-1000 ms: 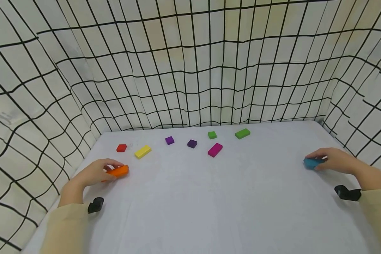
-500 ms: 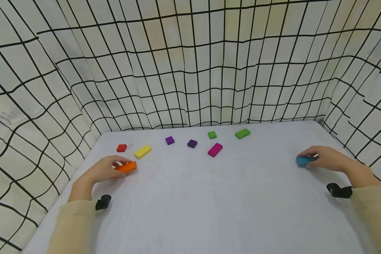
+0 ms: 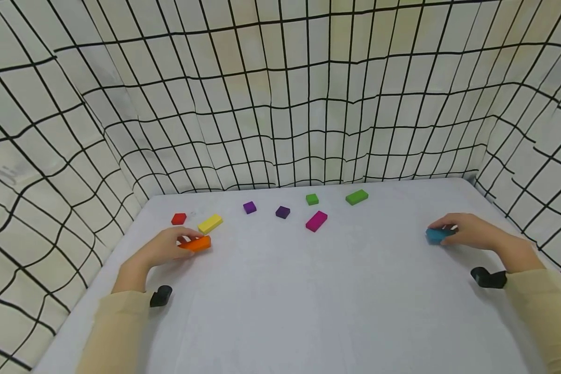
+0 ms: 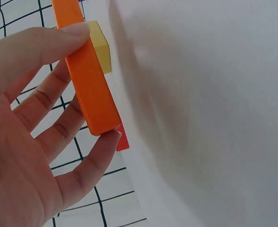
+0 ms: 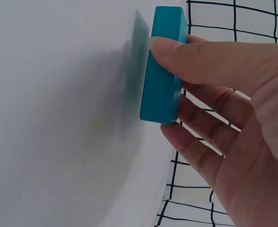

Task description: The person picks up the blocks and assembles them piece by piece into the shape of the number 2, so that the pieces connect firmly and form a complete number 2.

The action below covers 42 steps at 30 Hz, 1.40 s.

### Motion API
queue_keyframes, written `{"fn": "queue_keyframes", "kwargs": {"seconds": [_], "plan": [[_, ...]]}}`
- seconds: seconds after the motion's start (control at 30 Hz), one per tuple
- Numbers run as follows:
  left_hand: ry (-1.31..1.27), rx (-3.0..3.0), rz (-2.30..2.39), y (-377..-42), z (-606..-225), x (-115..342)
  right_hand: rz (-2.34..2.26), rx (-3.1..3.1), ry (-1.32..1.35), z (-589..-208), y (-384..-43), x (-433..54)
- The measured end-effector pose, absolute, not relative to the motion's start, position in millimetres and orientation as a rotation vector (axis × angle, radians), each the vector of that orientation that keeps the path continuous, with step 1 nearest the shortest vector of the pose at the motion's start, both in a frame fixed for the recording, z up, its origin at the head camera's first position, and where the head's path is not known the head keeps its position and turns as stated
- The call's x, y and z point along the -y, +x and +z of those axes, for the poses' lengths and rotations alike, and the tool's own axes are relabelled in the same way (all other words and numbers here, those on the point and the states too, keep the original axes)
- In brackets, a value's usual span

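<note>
My left hand grips a long orange block between thumb and fingers, close over the white table on the left side. In the left wrist view the thumb lies across the block's face and a fingertip meets its lower end. Behind it show a yellow block and part of a red block. At the right, my right hand holds a blue block the same way, thumb on its near face and fingers behind. The blue block's shadow falls on the cloth beside it.
Along the back lie a purple block, a dark purple block, a small green block, a longer green block and a magenta block. White walls with a black grid enclose the white table.
My left hand has carried the orange block rightward and slightly farther back, nearer the yellow block. My right hand has brought the blue block leftward. The other blocks stay put.
</note>
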<state>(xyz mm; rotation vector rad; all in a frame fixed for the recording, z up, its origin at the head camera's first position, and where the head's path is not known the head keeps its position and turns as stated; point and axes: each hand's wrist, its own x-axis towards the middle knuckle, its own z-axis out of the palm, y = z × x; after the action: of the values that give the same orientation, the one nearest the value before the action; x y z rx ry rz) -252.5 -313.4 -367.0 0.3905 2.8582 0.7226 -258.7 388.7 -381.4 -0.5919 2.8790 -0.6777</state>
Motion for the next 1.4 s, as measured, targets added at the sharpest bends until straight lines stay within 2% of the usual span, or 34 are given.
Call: {"fn": "queue_keyframes", "kwargs": {"seconds": [0.87,1.4], "plan": [[0.397,-2.841,0.753,-261,-367,277,-0.700,-2.876,-0.635,-380,-265,-360],[0.511,-2.848,0.722,-267,-369,262,-0.694,-2.836,-0.717,-379,-271,-337]]}}
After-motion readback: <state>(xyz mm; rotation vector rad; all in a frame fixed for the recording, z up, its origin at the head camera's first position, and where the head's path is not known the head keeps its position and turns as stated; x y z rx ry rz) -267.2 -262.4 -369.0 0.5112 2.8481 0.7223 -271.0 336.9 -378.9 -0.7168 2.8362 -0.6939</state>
